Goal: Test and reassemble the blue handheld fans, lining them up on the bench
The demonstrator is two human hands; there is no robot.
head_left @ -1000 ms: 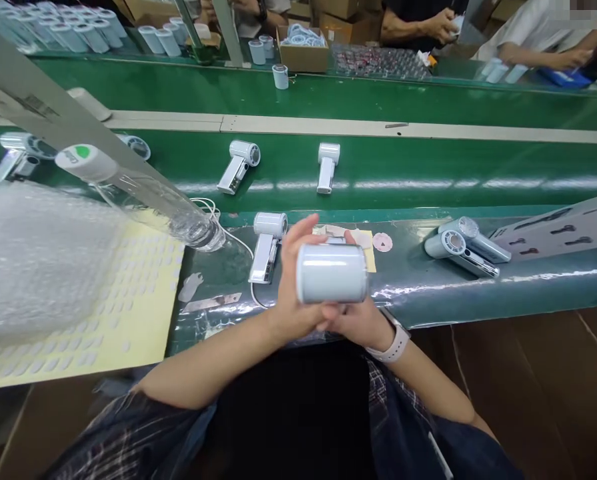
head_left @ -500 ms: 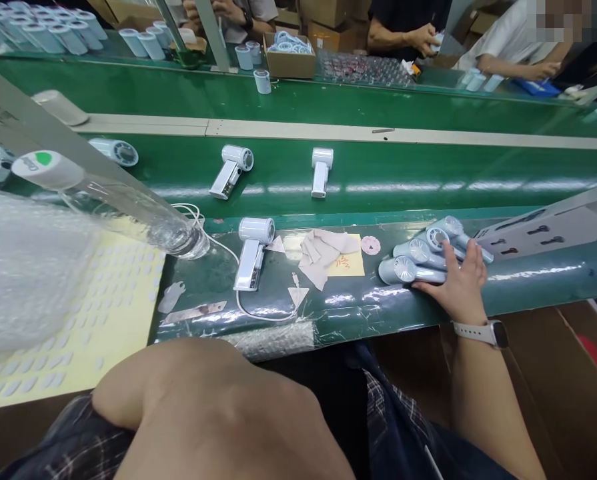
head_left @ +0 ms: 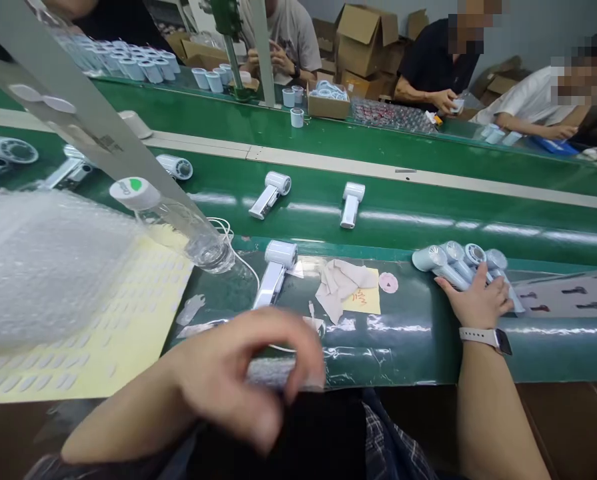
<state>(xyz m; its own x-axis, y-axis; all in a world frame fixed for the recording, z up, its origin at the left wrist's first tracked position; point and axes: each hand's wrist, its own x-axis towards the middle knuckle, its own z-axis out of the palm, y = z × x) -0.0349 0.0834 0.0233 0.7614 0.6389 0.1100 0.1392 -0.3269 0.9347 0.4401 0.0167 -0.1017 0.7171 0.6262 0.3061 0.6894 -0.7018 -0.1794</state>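
Across frame centre: green worktop (head_left: 408, 347), conveyor belt (head_left: 428, 207) behind it. Left of frame: bubble wrap (head_left: 43, 267) over yellow sticker sheet (head_left: 128, 333); clear bottle (head_left: 178, 223) lying tilted. Lower centre: left hand (head_left: 238, 373), blurred, fingers loosely curled, nothing visibly held, hovering near worktop edge. Right of frame: right hand (head_left: 478, 303) laid flat on cluster of pale blue handheld fans (head_left: 453, 260), fingers spread over handles. Centre: white fan (head_left: 275, 273) with cable, beige cloth (head_left: 343, 283) just beside.

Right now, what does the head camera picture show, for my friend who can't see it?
A person's right hand rests on a cluster of pale blue handheld fans on a green workbench. Their blurred left hand hovers near the bench's front edge, by a white fan.
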